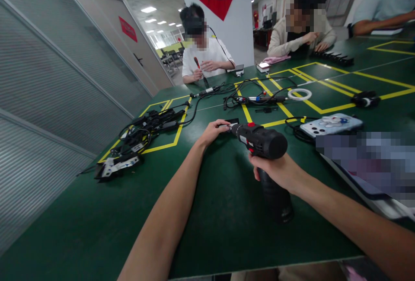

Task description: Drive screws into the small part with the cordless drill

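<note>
Power drill in black plastic with red trim (259, 140) in hand, seemingly working partway through a drilling or driving step. Gripping its pistol handle with the right hand (279, 170), wrapping fingers round it, and aiming the chuck away toward a small, flat, dark part (233, 121). Reaching the left hand (214, 131) to that part on the dark green counter (214, 229), bending fingers close together over it; cannot tell whether pinching it or only pressing it down. Keeping the part just beyond the drill's nose, on the near side of the yellow tape lines (279, 122). Counting as done: lining up drill and part. Counting as left, presumably: finishing at this spot and freeing the part. Hiding the bit's tip among the fingers, so leaving unclear whether anything is seated. Leaving untouched, well apart to the left, a tangle of black cables and adapters (152, 127) and a black-and-white angular piece (119, 166).
</note>
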{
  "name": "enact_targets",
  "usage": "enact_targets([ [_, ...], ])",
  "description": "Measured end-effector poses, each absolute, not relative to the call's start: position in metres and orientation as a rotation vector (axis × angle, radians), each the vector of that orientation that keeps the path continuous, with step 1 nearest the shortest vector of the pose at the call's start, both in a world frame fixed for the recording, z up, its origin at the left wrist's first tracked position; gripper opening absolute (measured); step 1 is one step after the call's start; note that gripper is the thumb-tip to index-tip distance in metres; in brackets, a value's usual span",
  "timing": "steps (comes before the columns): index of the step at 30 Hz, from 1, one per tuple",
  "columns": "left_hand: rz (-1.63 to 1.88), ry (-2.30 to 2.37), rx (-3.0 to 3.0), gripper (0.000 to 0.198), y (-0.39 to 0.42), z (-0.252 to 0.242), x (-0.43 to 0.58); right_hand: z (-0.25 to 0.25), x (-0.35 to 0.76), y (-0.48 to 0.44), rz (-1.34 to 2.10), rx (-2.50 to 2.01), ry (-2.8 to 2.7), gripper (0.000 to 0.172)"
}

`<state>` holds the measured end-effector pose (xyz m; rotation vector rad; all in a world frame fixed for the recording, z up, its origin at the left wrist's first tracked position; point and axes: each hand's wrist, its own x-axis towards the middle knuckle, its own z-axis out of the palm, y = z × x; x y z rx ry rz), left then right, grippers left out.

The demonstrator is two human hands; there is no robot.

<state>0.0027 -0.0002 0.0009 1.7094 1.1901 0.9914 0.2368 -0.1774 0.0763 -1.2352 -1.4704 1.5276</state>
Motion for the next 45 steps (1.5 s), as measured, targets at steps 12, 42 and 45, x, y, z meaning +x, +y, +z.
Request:
enact_targets([
  [12, 1.009, 1.165, 1.722, 0.029, 0.0022, -0.0024, 0.0013, 0.0817, 0.2371, -0.1796, 1.557, -1.239, -1.468, 0.007],
  [42, 0.978, 1.171, 1.773, 0.030, 0.0008, 0.0001, 0.0013, 0.0851, 0.2357, -0.1792, 1.567, -1.237, -1.423, 0.007],
  [45, 0.983, 1.180, 1.763, 0.030, 0.0009, -0.0002, 0.0018, 0.0839, 0.2355, -0.1793, 1.565, -1.231, -1.413, 0.007],
])
